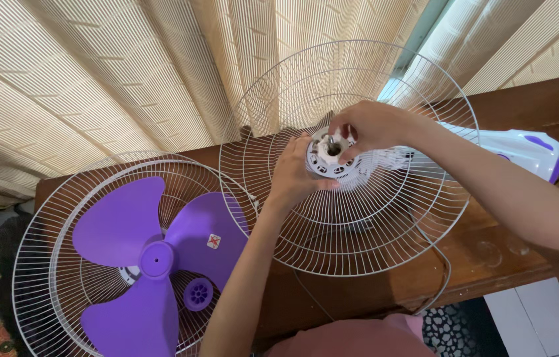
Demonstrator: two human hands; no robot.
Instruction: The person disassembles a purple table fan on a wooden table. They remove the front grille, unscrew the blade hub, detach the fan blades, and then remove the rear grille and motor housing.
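White fan hub [328, 160] between both hands.

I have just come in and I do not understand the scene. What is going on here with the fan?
A person works on a fan in pieces on a wooden table. The left hand steadies the white motor hub inside the wire guard; the right hand pinches the hub's centre. The purple blade lies on another guard, beside a purple cap.

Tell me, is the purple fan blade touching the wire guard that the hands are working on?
Apart. The head view shows the purple fan blade lying on a separate wire grille at the left, with the table's brown wood between it and the wire guard.
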